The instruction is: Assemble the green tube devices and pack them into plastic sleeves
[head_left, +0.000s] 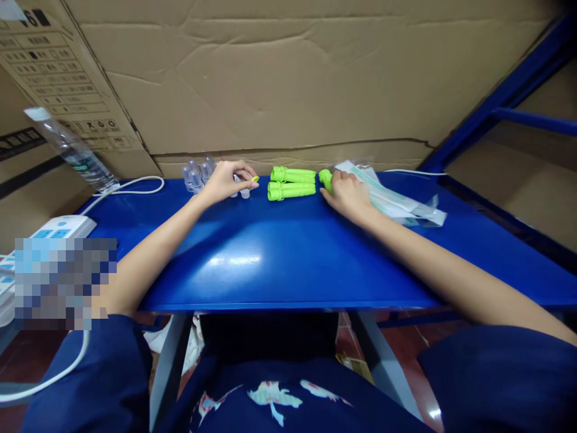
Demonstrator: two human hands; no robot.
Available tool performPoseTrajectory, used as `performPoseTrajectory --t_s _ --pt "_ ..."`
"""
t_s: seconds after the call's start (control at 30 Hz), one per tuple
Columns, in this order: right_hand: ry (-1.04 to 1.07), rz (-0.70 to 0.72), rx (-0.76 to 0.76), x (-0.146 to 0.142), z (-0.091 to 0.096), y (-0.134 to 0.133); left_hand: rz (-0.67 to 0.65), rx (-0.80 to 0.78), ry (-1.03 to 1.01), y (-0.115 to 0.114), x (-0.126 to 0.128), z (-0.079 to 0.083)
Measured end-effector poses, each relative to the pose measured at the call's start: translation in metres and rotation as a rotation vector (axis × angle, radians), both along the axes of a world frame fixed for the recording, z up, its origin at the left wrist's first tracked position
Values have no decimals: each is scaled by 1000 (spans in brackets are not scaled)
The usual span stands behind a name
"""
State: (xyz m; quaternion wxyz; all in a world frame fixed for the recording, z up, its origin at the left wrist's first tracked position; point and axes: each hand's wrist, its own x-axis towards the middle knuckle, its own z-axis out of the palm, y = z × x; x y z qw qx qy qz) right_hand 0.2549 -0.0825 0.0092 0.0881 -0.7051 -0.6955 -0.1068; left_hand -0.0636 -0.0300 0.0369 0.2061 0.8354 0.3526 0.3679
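Observation:
My left hand (229,180) is closed in a pinch on a small yellow piece (255,178) above the back of the blue table. Under its fingers stands a small clear cup-like piece (244,193). Left of that hand several clear domed plastic capsules (193,178) are grouped, partly behind the wrist. Two bright green ribbed tubes (292,190) lie side by side between my hands, their wide mouths facing left. My right hand (347,191) curls over a green round-headed piece (325,178), which the fingers partly hide.
Clear plastic packets (401,201) with white and green contents lie beside the right wrist. A water bottle (76,150) leans at the back left near a white cable and a power strip (63,227). Cardboard (288,78) walls the back; a blue frame (491,102) rises at right.

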Motion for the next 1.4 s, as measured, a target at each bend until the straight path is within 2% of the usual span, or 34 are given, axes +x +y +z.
performPoseTrajectory --t_s 0.17,0.27,0.37,0.5,0.6,0.8,0.93,1.13,1.27,1.4 --pt "55 301 197 -14 -2 29 10 38 12 2 14 -2" --pt "89 502 214 -31 -7 37 21 43 -19 9 24 -3" --pt "49 593 208 -44 -19 34 33 55 -92 15 32 -12" --pt "2 580 181 -49 -37 28 58 69 -187 15 39 -33" --pt "5 592 168 -45 -42 29 75 89 -223 12 43 -44" --pt "9 580 145 -43 -44 31 100 150 -303 13 47 -44" --pt "107 559 203 -48 -43 24 125 186 -286 9 48 -42" --pt "363 460 206 -53 -37 16 57 219 -241 0 56 -43" --pt "588 542 193 -57 -39 16 33 219 -253 -3 61 -43" --pt "920 604 116 -63 -38 12 54 163 -245 -7 60 -40"
